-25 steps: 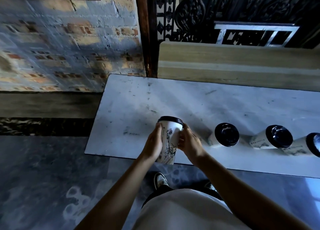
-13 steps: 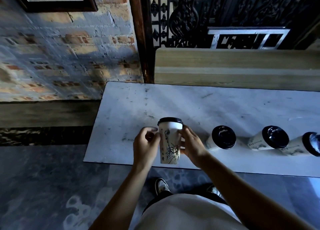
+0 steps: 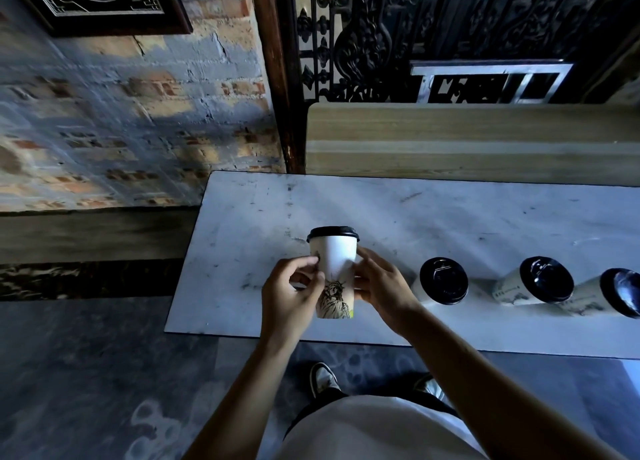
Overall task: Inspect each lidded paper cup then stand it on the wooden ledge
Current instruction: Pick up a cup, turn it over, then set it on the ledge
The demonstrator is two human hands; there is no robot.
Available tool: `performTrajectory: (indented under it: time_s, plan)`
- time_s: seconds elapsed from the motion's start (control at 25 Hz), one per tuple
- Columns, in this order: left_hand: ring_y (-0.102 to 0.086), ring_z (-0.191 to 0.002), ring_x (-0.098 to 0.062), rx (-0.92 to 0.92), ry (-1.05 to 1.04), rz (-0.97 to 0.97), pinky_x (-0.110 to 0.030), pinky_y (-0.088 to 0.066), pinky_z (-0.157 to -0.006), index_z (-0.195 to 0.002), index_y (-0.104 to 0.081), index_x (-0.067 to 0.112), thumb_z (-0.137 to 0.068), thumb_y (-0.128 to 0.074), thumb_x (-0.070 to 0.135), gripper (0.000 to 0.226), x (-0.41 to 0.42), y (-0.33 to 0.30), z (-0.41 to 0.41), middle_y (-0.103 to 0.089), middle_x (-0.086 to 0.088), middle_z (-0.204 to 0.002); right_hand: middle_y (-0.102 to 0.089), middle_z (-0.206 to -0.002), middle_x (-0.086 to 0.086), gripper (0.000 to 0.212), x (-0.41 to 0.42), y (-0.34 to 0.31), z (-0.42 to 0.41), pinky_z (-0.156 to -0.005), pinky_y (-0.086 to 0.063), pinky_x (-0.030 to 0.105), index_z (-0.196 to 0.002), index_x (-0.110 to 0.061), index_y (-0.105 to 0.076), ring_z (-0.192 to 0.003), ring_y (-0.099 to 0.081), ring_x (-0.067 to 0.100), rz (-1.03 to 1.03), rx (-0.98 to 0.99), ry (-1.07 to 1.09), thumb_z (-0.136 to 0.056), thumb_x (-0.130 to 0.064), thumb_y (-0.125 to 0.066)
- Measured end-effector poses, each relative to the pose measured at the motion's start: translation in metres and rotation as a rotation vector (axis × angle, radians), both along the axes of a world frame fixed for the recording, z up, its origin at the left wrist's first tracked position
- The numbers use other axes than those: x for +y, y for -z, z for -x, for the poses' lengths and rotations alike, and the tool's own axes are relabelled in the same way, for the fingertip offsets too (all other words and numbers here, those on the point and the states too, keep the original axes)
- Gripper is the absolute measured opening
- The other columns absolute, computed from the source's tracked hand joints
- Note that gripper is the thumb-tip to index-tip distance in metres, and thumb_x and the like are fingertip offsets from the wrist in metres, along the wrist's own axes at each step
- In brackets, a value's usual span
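- Near the front edge of the marble slab, the left hand [image 3: 290, 295] and the right hand [image 3: 378, 291] grasp one paper cup [image 3: 334, 272] between them, fingertips pressed to its sides, the cup upright and lifted clear of the slab.
- The held cup is a smooth white tapered cylinder of paper, capped by a glossy black plastic lid [image 3: 332, 233] with a rounded rim; a fine line drawing of a crowned statue figure covers its lower wall.
- To the right of the hands, three more lidded cups stand in a row on the slab: the nearest cup [image 3: 441, 281] just beside the right hand, the middle cup [image 3: 535, 281], and the far-right cup [image 3: 609, 295] partly cut by the frame edge. Each shows a round black lid and a pale printed wall.
- That makes four cups in all, one held and three on the slab.
- The marble slab [image 3: 398, 213] is flat, rectangular, pale grey-white, scuffed with dark marks.
- Beyond its far edge runs the wooden ledge [image 3: 467, 140], a long light plank with straight grain; no cup stands on it.
- To the left is a rough, patchily painted brick wall [image 3: 121, 120]; behind the ledge, dark ornate ironwork [image 3: 360, 36].
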State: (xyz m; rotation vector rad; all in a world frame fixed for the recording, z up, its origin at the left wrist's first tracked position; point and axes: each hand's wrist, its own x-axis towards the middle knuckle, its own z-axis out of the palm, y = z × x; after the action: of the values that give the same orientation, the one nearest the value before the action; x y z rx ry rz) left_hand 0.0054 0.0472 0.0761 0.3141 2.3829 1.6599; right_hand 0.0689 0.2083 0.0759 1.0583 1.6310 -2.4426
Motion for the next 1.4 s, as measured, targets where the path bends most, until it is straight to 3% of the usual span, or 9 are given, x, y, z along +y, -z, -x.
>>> performTrajectory:
  time_s: [0.2, 0.36, 0.48, 0.6, 0.88, 1.08, 1.16, 1.28, 1.4]
  plan:
    - [-0.072, -0.078, -0.013, 0.028, 0.006, -0.008, -0.036, -0.061, -0.076, -0.098, -0.074, 0.022, -0.085, -0.072, 0.001, 0.025, -0.004, -0.001, 0.002, -0.075, 0.000, -0.091, -0.072, -0.117, 0.025, 0.059, 0.001, 0.001, 0.003, -0.081, -0.056, 0.037, -0.137, -0.010, -0.060, -0.095, -0.067, 0.029, -0.046, 0.012, -0.039, -0.081, -0.026, -0.065]
    - [-0.072, -0.080, -0.011, 0.034, 0.012, 0.009, -0.034, -0.061, -0.075, -0.092, -0.076, 0.024, -0.086, -0.069, 0.000, 0.026, -0.004, -0.003, 0.003, -0.074, 0.005, -0.092, -0.073, -0.098, 0.015, 0.025, 0.002, -0.002, -0.002, -0.076, -0.058, 0.030, -0.115, 0.001, -0.071, -0.091, -0.068, 0.025, -0.086, 0.062, -0.082, -0.096, -0.013, -0.062]
    - [-0.073, -0.081, -0.012, -0.032, -0.021, -0.057, -0.031, -0.062, -0.074, -0.093, -0.071, 0.025, -0.087, -0.072, 0.017, 0.010, -0.001, -0.003, -0.001, -0.076, 0.003, -0.089, -0.074, -0.104, 0.014, 0.024, 0.003, -0.008, -0.004, -0.074, -0.060, 0.032, -0.119, -0.007, -0.067, -0.089, -0.073, 0.018, -0.010, 0.067, -0.051, -0.096, -0.016, -0.067]
    - [-0.073, -0.087, -0.009, -0.072, -0.021, -0.085, -0.019, -0.058, -0.071, -0.105, -0.068, 0.021, -0.086, -0.076, 0.024, 0.020, 0.002, -0.005, -0.005, -0.076, 0.002, -0.098, -0.074, -0.111, 0.016, 0.037, 0.003, -0.015, -0.003, -0.069, -0.058, 0.033, -0.125, -0.020, -0.057, -0.085, -0.072, 0.018, 0.027, 0.060, -0.036, -0.092, -0.022, -0.072]
    - [-0.072, -0.095, -0.010, -0.039, -0.031, -0.065, -0.020, -0.058, -0.075, -0.116, -0.068, 0.018, -0.086, -0.078, 0.026, 0.033, 0.000, -0.004, 0.001, -0.075, 0.001, -0.108, -0.069, -0.107, 0.027, 0.033, 0.008, -0.019, -0.002, -0.075, -0.051, 0.035, -0.127, -0.027, -0.055, -0.086, -0.064, 0.030, 0.022, 0.087, -0.036, -0.103, -0.009, -0.040]
    - [-0.072, -0.083, -0.009, 0.125, -0.022, -0.081, -0.022, -0.059, -0.074, -0.105, -0.072, 0.018, -0.088, -0.072, 0.002, 0.022, 0.000, -0.013, 0.000, -0.074, -0.002, -0.096, -0.070, -0.114, 0.015, 0.034, 0.008, -0.013, -0.005, -0.083, -0.055, 0.031, -0.134, -0.014, -0.053, -0.097, -0.066, 0.024, -0.015, 0.097, -0.012, -0.102, -0.006, -0.054]
    - [-0.073, -0.084, -0.010, 0.136, -0.018, -0.065, -0.023, -0.059, -0.076, -0.104, -0.075, 0.019, -0.089, -0.069, -0.001, 0.025, 0.001, -0.012, 0.001, -0.075, -0.001, -0.097, -0.070, -0.128, 0.018, 0.045, 0.012, -0.011, -0.005, -0.087, -0.058, 0.035, -0.140, -0.008, -0.052, -0.106, -0.070, 0.027, 0.002, 0.121, -0.017, -0.096, -0.010, -0.064]
    - [-0.074, -0.087, -0.006, 0.023, -0.058, -0.094, -0.021, -0.058, -0.078, -0.107, -0.075, 0.021, -0.091, -0.071, 0.012, 0.019, 0.003, -0.012, 0.000, -0.078, 0.006, -0.100, -0.069, -0.123, 0.026, 0.048, 0.018, -0.015, -0.006, -0.097, -0.056, 0.051, -0.132, -0.011, -0.064, -0.112, -0.070, 0.041, -0.094, 0.191, -0.105, -0.087, -0.023, -0.074]
    - [-0.073, -0.087, -0.001, -0.044, -0.023, -0.131, -0.017, -0.058, -0.076, -0.112, -0.072, 0.018, -0.087, -0.077, 0.019, 0.025, 0.009, -0.015, -0.003, -0.078, 0.006, -0.101, -0.074, -0.105, 0.018, 0.035, 0.019, -0.019, -0.006, -0.081, -0.058, 0.033, -0.124, -0.008, -0.069, -0.092, -0.074, 0.020, -0.191, 0.207, -0.141, -0.091, -0.019, -0.073]
